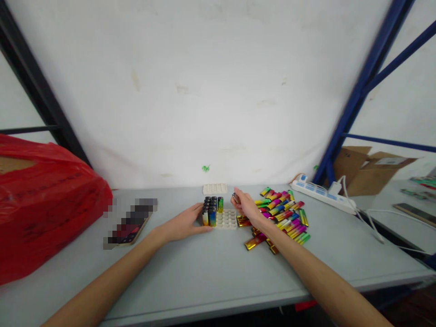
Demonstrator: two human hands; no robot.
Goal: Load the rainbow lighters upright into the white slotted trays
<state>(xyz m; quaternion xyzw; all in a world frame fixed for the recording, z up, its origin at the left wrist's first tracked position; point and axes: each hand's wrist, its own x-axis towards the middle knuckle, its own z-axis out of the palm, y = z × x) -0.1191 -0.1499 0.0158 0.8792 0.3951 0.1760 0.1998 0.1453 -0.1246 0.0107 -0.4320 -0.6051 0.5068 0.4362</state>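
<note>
- The left hand (184, 224) is cupped, unclosed, around the left end of a white holder (228, 219), thumb at the near edge and fingers by the tubes.
- Dark-topped metallic tubes (210, 211) are stood upright in the holder's left part; bare recesses are seen to their right.
- The right hand (248, 210) is closed on one small item, apparently a tube, though it is largely hidden by the fingers.
- Loose tubes (288, 213) in gold, green, red and blue are heaped on the bench (190, 272), right of the holder, partly covered by the right forearm.
- A second white holder (215, 188) is set behind, near the wall (218, 91).
- A phone (131, 234) is laid leftward, between a red plastic bag (57, 204) and the left hand.
</note>
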